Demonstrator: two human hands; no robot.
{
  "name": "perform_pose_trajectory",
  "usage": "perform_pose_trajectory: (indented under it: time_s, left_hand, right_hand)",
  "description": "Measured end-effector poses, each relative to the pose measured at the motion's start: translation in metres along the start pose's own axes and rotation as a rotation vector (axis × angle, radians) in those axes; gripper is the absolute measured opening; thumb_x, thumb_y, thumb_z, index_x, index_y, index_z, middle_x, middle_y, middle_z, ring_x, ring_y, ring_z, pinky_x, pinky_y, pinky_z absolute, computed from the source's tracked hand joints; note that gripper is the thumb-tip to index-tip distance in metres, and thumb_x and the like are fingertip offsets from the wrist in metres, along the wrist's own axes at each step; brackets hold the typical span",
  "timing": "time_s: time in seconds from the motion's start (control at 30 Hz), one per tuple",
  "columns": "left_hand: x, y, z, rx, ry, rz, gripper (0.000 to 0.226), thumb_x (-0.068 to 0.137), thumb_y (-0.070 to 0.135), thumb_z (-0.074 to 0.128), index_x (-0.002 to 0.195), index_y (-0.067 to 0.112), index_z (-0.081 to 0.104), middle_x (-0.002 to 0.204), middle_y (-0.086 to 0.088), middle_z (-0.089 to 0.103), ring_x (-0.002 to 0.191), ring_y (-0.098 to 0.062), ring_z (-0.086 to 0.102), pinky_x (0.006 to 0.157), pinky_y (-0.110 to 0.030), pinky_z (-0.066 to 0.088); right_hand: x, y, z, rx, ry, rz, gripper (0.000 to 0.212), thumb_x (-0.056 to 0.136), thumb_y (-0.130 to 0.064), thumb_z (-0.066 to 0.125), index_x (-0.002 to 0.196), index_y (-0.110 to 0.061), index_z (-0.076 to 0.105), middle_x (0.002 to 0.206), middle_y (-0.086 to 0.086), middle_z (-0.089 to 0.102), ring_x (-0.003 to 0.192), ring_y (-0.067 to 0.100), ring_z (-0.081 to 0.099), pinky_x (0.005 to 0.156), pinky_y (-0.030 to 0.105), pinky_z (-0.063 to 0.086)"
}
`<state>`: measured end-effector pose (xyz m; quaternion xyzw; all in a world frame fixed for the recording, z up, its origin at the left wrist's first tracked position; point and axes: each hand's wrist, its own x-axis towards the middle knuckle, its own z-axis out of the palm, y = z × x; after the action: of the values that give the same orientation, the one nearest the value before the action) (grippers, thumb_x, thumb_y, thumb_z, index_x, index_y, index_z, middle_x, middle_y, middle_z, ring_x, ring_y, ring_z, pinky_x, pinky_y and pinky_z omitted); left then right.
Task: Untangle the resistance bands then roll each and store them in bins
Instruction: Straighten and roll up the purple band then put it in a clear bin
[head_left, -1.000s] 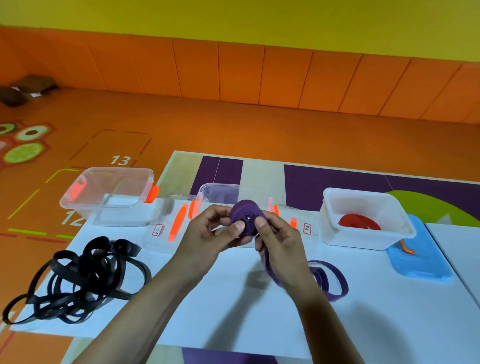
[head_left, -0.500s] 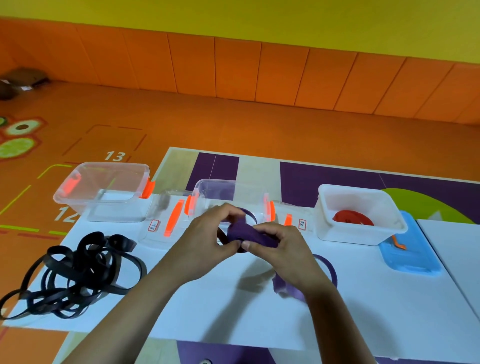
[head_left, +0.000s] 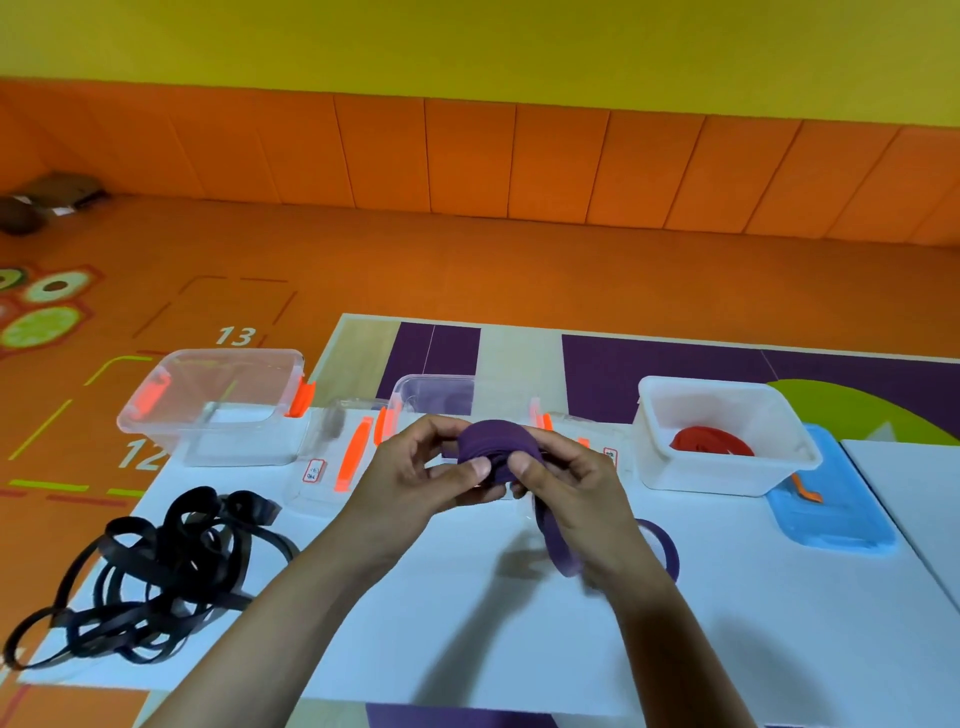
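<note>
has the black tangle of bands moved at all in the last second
No. The black band tangle lies in the same spot, in front of the left clear bin, with the same gap to it as before.

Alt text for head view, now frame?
The left hand and right hand grip a partly rolled purple band above a white table, its tail hanging down. Tangled black bands lie at left; behind stand clear bins and a white bin holding a rolled red band.
</note>
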<state>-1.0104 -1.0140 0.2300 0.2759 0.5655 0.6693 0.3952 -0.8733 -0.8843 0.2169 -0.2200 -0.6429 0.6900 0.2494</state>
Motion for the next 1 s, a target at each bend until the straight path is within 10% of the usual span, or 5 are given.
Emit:
perform_pose_trajectory:
  time_s: [0.6, 0.83, 1.0]
  left_hand:
    - [0.0, 0.0, 0.007, -0.217, -0.01, -0.135, 0.033, 0.079, 0.005, 0.073, 0.111, 0.0, 0.067, 0.116, -0.027, 0.068, 0.094, -0.039, 0.073, 0.08, -0.036, 0.061]
    - [-0.003, 0.02, 0.003, -0.092, -0.019, -0.036, 0.032, 0.08, 0.002, 0.078, 0.11, -0.001, 0.066, 0.118, -0.023, 0.067, 0.097, -0.041, 0.072, 0.085, -0.04, 0.061]
    - [-0.007, 0.032, 0.003, -0.024, 0.036, 0.032, 0.033, 0.079, 0.005, 0.073, 0.11, 0.0, 0.067, 0.109, -0.016, 0.072, 0.09, -0.037, 0.073, 0.081, -0.038, 0.061]
  right_hand:
    - [-0.001, -0.006, -0.025, -0.095, -0.081, 0.044, 0.025, 0.089, -0.036, 0.07, 0.105, -0.019, 0.079, 0.064, -0.001, 0.054, 0.062, 0.014, 0.048, 0.063, 0.021, 0.042]
    - [-0.001, -0.02, -0.02, -0.093, -0.173, -0.044, 0.042, 0.095, -0.018, 0.069, 0.136, -0.025, 0.064, 0.131, -0.009, 0.069, 0.124, 0.006, 0.061, 0.103, 0.022, 0.045]
    - [0.001, -0.022, -0.012, -0.079, -0.084, -0.109, 0.035, 0.093, -0.005, 0.069, 0.123, -0.023, 0.07, 0.116, -0.008, 0.076, 0.112, 0.011, 0.07, 0.095, 0.021, 0.05]
